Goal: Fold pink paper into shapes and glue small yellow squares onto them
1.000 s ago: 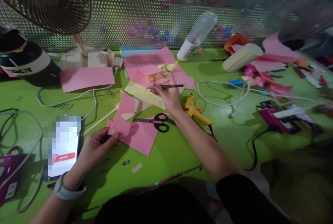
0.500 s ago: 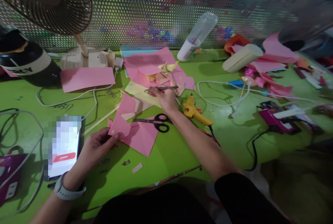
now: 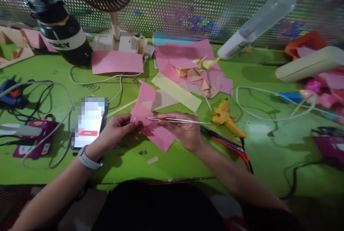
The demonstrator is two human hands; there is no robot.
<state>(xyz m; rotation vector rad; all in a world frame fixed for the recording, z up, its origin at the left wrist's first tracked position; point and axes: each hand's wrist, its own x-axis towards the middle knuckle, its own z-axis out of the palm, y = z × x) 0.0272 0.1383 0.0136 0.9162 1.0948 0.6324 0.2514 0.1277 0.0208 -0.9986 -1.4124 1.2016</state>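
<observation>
My left hand (image 3: pixel 120 129) pinches the lower left corner of a folded pink paper piece (image 3: pixel 142 107), beside a small pale square on it. My right hand (image 3: pixel 185 130) is closed around thin metal tweezers (image 3: pixel 177 120), whose tips point left over the pink piece. Beneath both hands lies a pink sheet (image 3: pixel 164 138) on the green table. The black scissors seen earlier are mostly hidden by my right hand. Just behind the pink piece rest a pale yellow strip (image 3: pixel 177 93) and a light pink sheet (image 3: pixel 163 100).
A phone (image 3: pixel 90 123) lies left of my left hand. The yellow glue gun (image 3: pixel 228 118) and a red-black cutter (image 3: pixel 225 143) are to the right. Behind are crumpled paper scraps (image 3: pixel 195 75), a fan (image 3: pixel 115 37), a dark bottle (image 3: pixel 66 34) and a clear bottle (image 3: pixel 255 27).
My right hand has come back toward my left hand with the tweezers, which now point at the pink piece. The camera view has shifted left.
</observation>
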